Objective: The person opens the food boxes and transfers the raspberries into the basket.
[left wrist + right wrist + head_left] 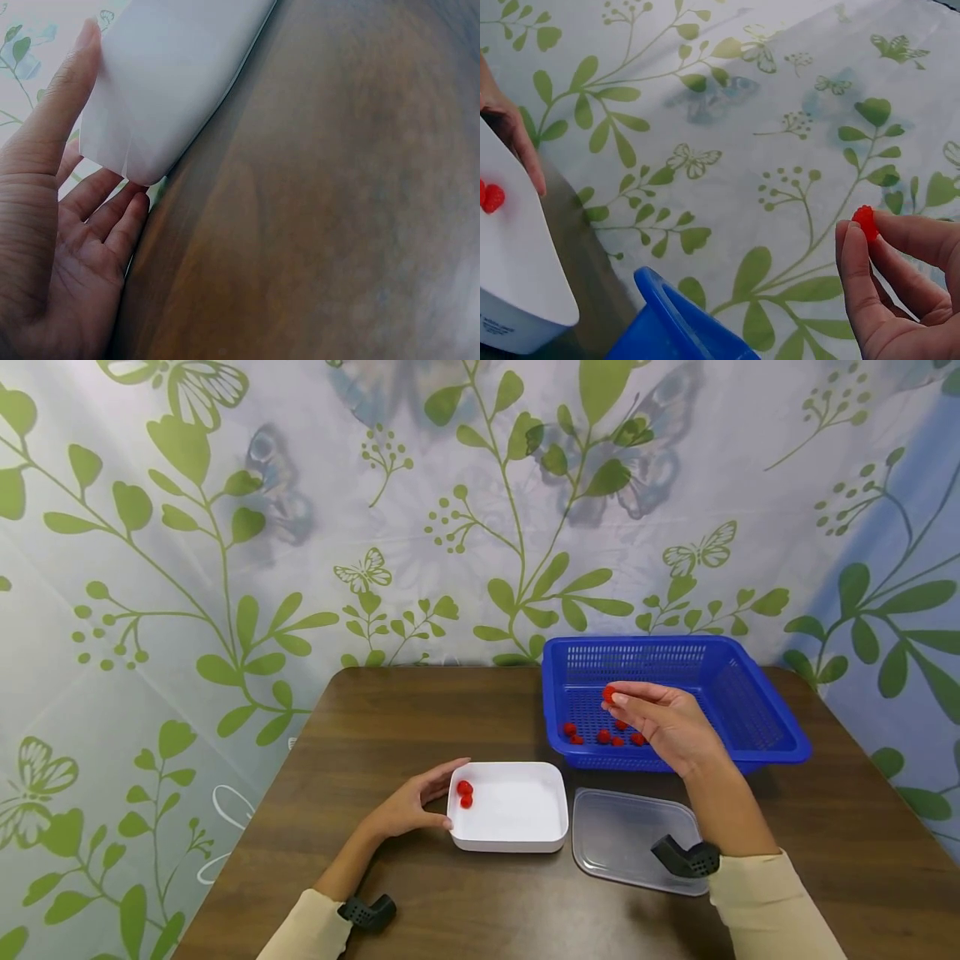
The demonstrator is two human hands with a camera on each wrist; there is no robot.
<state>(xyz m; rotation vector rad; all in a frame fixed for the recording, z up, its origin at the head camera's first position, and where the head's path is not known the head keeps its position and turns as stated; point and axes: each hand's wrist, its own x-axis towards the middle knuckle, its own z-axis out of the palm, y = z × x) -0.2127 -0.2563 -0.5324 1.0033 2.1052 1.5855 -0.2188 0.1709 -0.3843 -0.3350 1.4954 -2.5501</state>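
A red raspberry (865, 223) with a bumpy surface is pinched between the thumb and fingertips of my right hand (670, 727), above the front of the blue basket (765, 710). Several more raspberries (603, 737) lie on the basket's floor toward its front left. My left hand (414, 802) holds the left end of a white rectangular container (517, 802), thumb at the near corner and fingers round the far one. In the left wrist view the thumb lies along the container's outer wall (165, 82). A few raspberries (465, 788) sit together inside at the left end.
A translucent lid (626, 835) lies flat on the brown wooden table (420, 710), right of the container and partly under my right wrist. Behind the table hangs a cloth (420, 527) printed with leaves and butterflies. Each wrist wears a black camera mount (367, 912).
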